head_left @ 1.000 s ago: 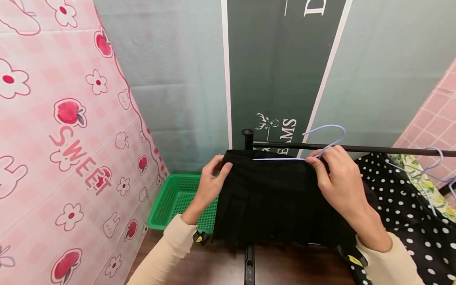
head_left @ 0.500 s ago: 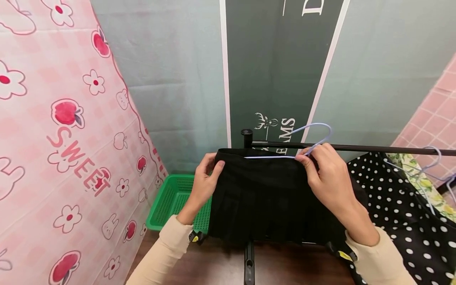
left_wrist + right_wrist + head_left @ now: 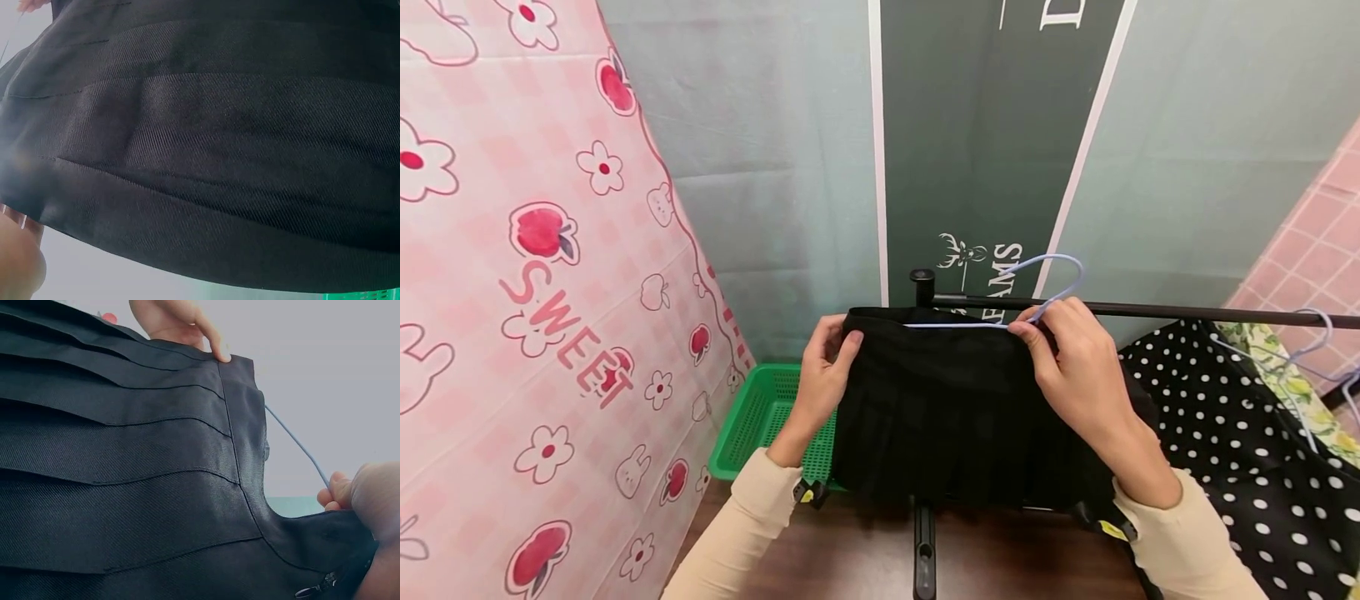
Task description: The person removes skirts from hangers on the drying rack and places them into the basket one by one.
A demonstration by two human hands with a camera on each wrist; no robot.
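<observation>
A black pleated skirt [image 3: 955,408] hangs between the two hands, waistband upward. My left hand [image 3: 822,375] pinches the left end of the waistband, thumb on the near side. A pale blue clothes hanger [image 3: 955,326] runs into the waist opening, its left part hidden inside the skirt. Its hook rises above my right hand [image 3: 1078,362], which grips the hanger below the hook. In the right wrist view, stitched pleats and a zipper pull [image 3: 315,589] show close to the right hand. The left wrist view is mostly filled by the skirt's dark cloth [image 3: 206,137].
Behind the skirt a black rail [image 3: 1187,312] runs rightward from an upright post [image 3: 922,287]. A black polka-dot garment [image 3: 1217,442] and a yellow floral one [image 3: 1292,367] hang at the right. A green plastic basket [image 3: 752,417] stands at the left, beside a pink printed curtain [image 3: 550,333].
Both hands, the skirt and the hanger have shifted a little to the left together. The grips look the same.
</observation>
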